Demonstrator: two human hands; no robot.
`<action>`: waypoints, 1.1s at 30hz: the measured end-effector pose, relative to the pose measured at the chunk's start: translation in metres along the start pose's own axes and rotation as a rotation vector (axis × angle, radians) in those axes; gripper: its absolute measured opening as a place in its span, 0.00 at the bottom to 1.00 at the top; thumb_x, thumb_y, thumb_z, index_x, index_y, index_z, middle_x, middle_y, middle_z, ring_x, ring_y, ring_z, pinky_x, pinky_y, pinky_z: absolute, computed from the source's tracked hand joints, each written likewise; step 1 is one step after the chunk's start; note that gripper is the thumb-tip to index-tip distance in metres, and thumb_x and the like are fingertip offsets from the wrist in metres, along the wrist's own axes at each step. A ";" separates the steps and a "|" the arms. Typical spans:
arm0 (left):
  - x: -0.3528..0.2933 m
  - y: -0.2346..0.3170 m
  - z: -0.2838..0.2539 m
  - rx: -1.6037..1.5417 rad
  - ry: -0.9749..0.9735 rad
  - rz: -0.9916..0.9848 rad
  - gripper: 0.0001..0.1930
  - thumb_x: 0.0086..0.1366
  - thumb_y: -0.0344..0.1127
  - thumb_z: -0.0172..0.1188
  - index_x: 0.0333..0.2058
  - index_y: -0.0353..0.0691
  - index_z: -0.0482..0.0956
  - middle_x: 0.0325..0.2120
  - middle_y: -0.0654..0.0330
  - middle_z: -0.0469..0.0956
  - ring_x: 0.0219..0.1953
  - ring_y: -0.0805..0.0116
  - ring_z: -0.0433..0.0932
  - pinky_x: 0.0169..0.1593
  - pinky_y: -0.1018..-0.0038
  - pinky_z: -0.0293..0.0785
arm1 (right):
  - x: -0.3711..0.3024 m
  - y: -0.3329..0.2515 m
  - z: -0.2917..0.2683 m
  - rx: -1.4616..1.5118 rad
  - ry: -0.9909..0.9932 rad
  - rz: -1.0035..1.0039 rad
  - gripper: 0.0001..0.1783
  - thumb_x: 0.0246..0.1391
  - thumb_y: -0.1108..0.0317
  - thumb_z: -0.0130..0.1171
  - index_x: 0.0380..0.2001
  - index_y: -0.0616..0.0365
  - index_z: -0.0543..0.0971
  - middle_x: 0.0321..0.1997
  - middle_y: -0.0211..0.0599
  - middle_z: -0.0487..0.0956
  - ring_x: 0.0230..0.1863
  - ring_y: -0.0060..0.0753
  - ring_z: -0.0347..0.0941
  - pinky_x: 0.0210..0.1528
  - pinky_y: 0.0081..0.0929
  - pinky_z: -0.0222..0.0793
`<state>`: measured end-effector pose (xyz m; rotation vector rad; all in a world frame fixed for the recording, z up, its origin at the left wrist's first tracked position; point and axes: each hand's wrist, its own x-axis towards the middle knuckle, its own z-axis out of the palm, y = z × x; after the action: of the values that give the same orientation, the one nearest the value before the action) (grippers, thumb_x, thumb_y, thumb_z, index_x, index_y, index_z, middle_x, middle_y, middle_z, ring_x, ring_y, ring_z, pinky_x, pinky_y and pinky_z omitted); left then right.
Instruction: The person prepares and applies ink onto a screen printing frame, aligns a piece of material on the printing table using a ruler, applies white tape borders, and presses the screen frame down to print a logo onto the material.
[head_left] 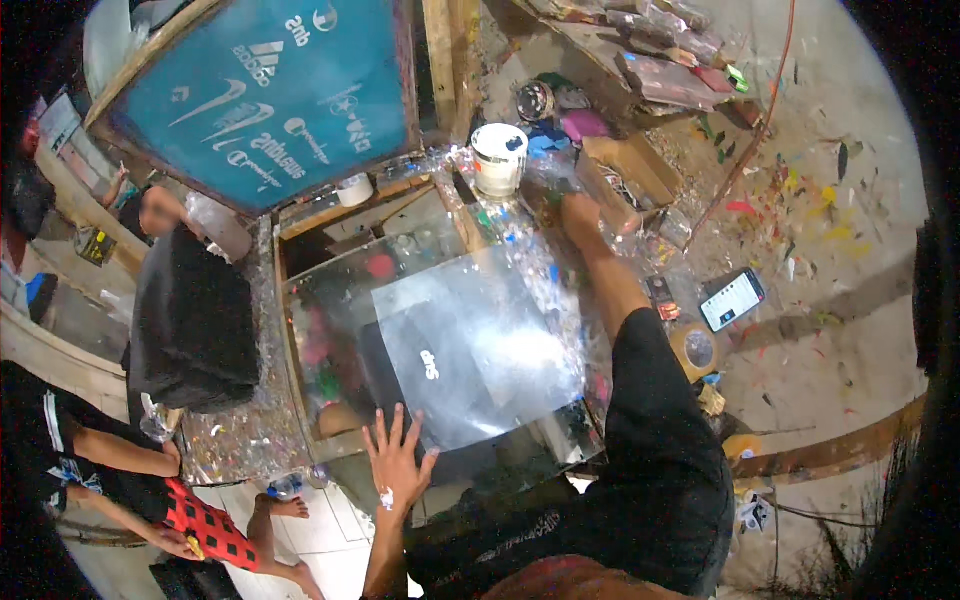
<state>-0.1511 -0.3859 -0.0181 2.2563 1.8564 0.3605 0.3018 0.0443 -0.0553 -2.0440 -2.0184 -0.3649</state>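
My left hand [398,465] lies with its fingers spread at the near left corner of a clear plastic sheet [520,350]. The sheet rests on a glass tabletop [335,285] and has small white lettering. Part of a dark flat piece [378,365] shows at the sheet's left, seemingly beneath it. My right hand [580,218] reaches out to the cluttered far right edge of the table, near a white paint-smeared bucket [498,170]. Its fingers are blurred and partly hidden, so whether they hold anything is unclear.
A teal printing screen [250,110] in a wooden frame stands raised behind the glass. Left of it is a black-covered block [190,320]. On the right are a cardboard box [655,165], a phone [732,300] and a tape roll [681,350]. Another person's arm [120,450] is at lower left.
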 end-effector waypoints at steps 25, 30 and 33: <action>0.017 -0.037 -0.023 0.020 -0.098 0.134 0.37 0.64 0.60 0.60 0.68 0.52 0.68 0.76 0.55 0.51 0.77 0.44 0.42 0.75 0.38 0.34 | -0.245 -0.160 -0.257 1.740 -0.395 0.433 0.18 0.70 0.52 0.52 0.51 0.54 0.70 0.33 0.31 0.77 0.31 0.25 0.73 0.32 0.24 0.70; -0.002 -0.035 -0.011 0.001 -0.166 0.099 0.36 0.67 0.61 0.57 0.70 0.56 0.65 0.76 0.57 0.51 0.77 0.47 0.43 0.74 0.37 0.33 | -0.422 -0.201 -0.250 2.027 -1.056 0.921 0.24 0.74 0.51 0.45 0.57 0.61 0.74 0.34 0.33 0.76 0.31 0.27 0.71 0.34 0.29 0.68; -0.014 -0.034 -0.012 0.024 -0.194 0.092 0.37 0.67 0.62 0.57 0.70 0.56 0.65 0.76 0.57 0.51 0.78 0.47 0.43 0.75 0.37 0.33 | -0.460 -0.190 -0.259 1.985 -1.361 0.962 0.24 0.73 0.53 0.48 0.58 0.61 0.74 0.35 0.29 0.76 0.32 0.28 0.71 0.35 0.29 0.69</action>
<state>-0.1891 -0.3927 -0.0176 2.3065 1.6738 0.1283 0.1051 -0.4741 0.0295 -1.1191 -0.2503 2.3859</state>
